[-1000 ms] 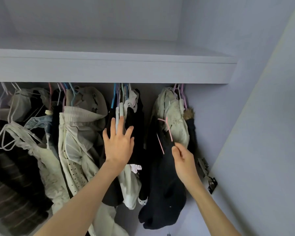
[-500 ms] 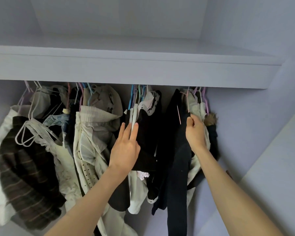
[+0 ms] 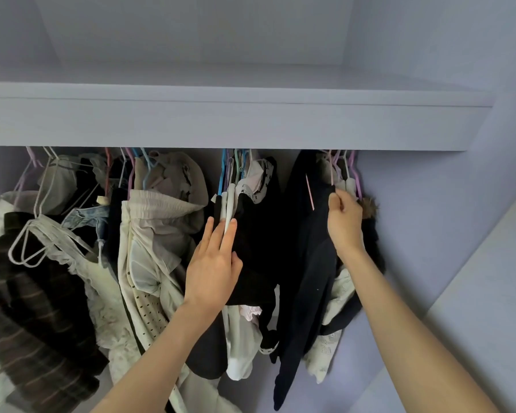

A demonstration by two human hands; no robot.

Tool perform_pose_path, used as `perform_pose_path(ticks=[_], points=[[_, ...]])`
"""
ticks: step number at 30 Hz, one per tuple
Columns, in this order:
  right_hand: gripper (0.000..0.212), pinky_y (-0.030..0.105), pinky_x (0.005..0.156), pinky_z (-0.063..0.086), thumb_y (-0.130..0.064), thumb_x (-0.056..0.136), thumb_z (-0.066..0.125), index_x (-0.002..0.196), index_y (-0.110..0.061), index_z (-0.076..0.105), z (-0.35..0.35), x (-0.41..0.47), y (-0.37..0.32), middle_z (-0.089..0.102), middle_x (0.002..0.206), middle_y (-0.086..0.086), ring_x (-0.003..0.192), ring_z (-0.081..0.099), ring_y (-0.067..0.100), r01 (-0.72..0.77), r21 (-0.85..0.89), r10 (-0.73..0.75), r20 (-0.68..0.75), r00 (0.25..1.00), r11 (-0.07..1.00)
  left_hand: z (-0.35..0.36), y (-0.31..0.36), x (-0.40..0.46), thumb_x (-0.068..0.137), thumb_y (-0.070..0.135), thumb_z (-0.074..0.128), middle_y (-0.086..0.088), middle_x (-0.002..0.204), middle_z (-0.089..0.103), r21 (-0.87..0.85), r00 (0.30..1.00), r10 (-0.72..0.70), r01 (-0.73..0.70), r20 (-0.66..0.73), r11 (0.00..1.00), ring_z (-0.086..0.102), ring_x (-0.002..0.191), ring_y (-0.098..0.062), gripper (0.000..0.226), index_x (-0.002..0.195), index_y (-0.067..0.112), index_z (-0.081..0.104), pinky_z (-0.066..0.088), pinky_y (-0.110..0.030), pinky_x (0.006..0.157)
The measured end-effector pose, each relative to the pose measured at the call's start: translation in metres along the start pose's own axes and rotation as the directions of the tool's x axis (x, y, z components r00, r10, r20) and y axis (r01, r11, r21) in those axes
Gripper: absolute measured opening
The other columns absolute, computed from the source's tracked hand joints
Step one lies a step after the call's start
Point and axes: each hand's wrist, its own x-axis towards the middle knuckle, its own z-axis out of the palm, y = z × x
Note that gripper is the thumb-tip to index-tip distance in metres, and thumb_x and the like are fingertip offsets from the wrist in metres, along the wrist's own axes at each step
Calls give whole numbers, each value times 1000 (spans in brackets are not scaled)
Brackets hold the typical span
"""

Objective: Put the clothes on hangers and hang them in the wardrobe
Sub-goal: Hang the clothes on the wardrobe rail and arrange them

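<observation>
**Right hand on hanger, left braced on clothes**

Right hand [image 3: 344, 223] pinches the pink hanger [image 3: 310, 193] carrying the dark garment [image 3: 306, 263], fingers curled at its shoulder, up near the right end of the wardrobe [image 3: 221, 123] just under the shelf. Whether the hook sits on the rail: can't tell, shelf edge hides it. Left hand [image 3: 213, 269] is flat, fingers straight, pressing on the black clothes [image 3: 256, 234] hanging mid-rail, beside the garment. Cream clothes [image 3: 149, 234] and a striped top [image 3: 33, 308] hang toward the left end.
</observation>
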Motion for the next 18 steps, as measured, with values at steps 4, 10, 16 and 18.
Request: perform_pose_path(ticks=[4,10,16,18], points=[[33,33,75,39,-4,94,39,60,-5,42,1,22,-3,59,83,21,79,48,32,-137,-76,130,-96,987,988,0,-1,0,81,3,61,-14,138,46,-10,1000,-8,8,4,1000,32,135,-32,62,138,6,39,46,-43,96],[27,16,69,31,-7,96,38,103,8,60,-7,27,4,61,108,24,102,56,34,-151,-212,111,-190,976,966,-2,-4,0,81,2,60,-13,139,46,-15,1000,-13,13,22,1000,31,136,-32,62,139,6,38,45,-45,97],[22,29,77,40,-6,96,40,106,7,55,-1,19,6,55,113,23,102,55,36,-91,-256,40,-196,980,963,-7,-9,-1,85,4,56,-10,143,41,-30,999,-22,23,39,999,23,139,-29,61,141,9,34,39,-44,103],[24,35,80,43,2,91,46,114,6,53,-9,11,14,51,112,24,98,53,36,99,-417,-176,-149,973,903,-7,-9,0,85,4,57,-11,144,39,-48,999,-10,12,37,999,23,139,-29,60,141,8,35,39,-44,103]])
